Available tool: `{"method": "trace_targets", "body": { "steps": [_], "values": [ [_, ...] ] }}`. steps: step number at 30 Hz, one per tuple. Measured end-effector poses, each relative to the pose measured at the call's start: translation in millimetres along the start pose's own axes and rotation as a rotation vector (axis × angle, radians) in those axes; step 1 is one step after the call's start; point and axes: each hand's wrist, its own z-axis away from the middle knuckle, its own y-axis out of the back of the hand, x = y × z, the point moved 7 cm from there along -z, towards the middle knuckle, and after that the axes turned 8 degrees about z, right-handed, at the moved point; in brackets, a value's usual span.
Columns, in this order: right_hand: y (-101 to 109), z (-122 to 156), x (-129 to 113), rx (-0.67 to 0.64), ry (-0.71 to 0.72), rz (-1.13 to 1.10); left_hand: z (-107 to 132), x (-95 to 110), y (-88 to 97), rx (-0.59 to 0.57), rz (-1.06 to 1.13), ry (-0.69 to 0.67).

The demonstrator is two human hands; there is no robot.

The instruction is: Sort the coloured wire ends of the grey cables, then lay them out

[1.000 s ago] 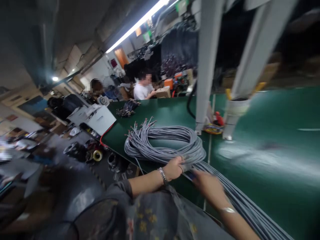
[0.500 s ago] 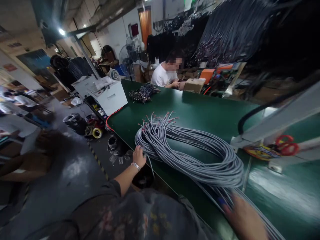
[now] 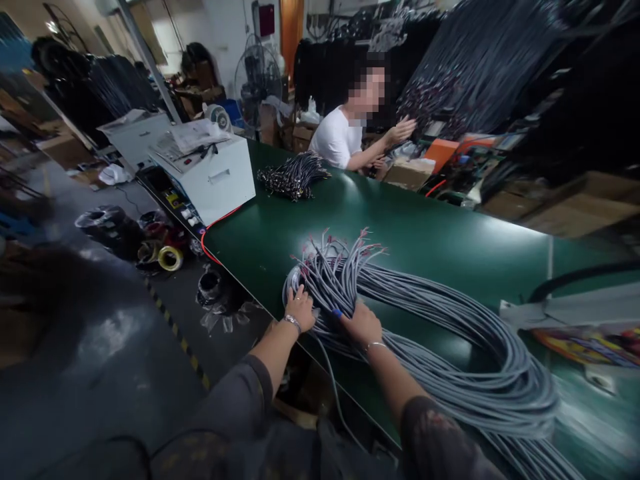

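A big coil of grey cables lies on the green table, its red-tipped ends fanned out at the near left. My left hand rests on the coil's left edge, fingers curled onto the strands. My right hand lies on the cables just right of it, fingers pressed down among the strands, with something small and blue at a fingertip. Both wrists wear thin bracelets.
A bundle of dark cables lies further along the table. A white machine stands at the table's left end. A person in a white shirt sits across. Tape rolls lie on the floor. A grey frame base stands right.
My view has swung left along the table. My left hand stayed at the coil's left edge, and my right hand moved from the coil's right tail over to the cable ends beside it.
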Motion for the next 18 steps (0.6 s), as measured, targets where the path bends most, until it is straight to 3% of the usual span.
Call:
{"method": "trace_targets", "body": {
  "steps": [7, 12, 15, 18],
  "values": [
    [-3, 3, -1, -0.049, -0.074, -0.083, -17, 28, -6.5, 0.035, 0.122, 0.063],
    [-6, -10, 1, -0.107, -0.064, -0.214, -12, 23, -11.0, 0.141, 0.320, 0.146],
    [-5, -24, 2, -0.158, -0.007, -0.326, -13, 27, -11.6, 0.187, 0.490, 0.172],
    [6, -28, 2, -0.155, 0.101, -0.481, -14, 50, -14.6, 0.235, 0.690, 0.170]
  ]
}}
